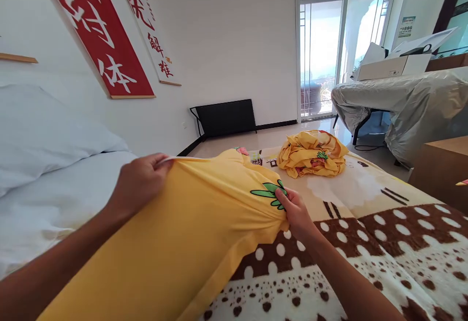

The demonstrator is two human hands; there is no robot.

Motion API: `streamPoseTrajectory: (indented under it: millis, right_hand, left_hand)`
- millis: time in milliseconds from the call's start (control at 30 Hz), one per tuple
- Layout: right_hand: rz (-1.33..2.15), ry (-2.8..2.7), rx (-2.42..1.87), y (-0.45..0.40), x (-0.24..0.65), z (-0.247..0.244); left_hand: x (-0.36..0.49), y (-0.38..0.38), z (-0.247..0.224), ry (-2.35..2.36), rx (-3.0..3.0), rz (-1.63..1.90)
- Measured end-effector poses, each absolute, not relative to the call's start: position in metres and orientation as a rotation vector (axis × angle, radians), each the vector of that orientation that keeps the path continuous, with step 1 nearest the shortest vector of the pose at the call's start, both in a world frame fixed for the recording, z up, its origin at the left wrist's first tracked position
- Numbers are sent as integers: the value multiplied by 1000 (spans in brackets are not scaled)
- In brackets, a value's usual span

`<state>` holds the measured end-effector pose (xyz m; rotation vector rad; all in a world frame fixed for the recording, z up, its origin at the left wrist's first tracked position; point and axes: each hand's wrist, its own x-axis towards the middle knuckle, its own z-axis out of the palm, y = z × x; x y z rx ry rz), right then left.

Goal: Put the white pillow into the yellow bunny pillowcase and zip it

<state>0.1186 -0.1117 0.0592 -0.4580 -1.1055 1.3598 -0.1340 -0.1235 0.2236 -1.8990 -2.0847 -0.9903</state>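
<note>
A yellow pillowcase (171,243) with a green leaf print and a wide flat border is stretched between my two hands. My left hand (144,174) is closed on its upper edge, where a strip of paler fabric shows. On the right, my right hand (295,212) pinches the other side, thumb on top beside the green leaves. Creases run across the cloth from one grip to the other. Whether anything is inside the pillowcase I cannot tell. Beyond my right hand, a crumpled bundle of matching yellow printed cloth (313,154) lies on the patterned blanket (340,248).
White bedding (54,165) is heaped at the left. Against the far wall leans a black folded panel (226,117). A plastic-covered table (405,94) with open boxes (393,65) stands at the right, near a brown box (442,165). Glass doors (321,57) are behind.
</note>
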Motion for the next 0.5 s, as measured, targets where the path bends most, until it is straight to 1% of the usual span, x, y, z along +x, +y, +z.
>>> streamPoseTrajectory:
  millis: [67, 133, 200, 267, 367, 433, 500]
  right_hand:
    - [1327, -1172, -387, -133, 122, 73]
    - [1234, -1188, -379, -141, 129, 77]
    - [1093, -1105, -446, -134, 140, 74]
    - [934, -1006, -568, -118, 157, 71]
    - [760, -1089, -835, -86, 194, 62]
    - [694, -1334, -1104, -67, 221, 50]
    - [653, -1583, -1423, -50, 247, 30]
  left_hand:
    - [-127, -119, 248, -2004, -1781, -1137]
    - [-110, -118, 273, -1820, -1772, -1227]
    - [-89, -115, 291, -1589, -1797, -1294]
    - [-70, -106, 299, -1423, -1833, -1335]
    - [-60, -83, 281, -1361, -1894, -1246]
    - [-71, -73, 247, -1395, -1959, -1044]
    - [-99, -77, 200, -1421, -2062, -741]
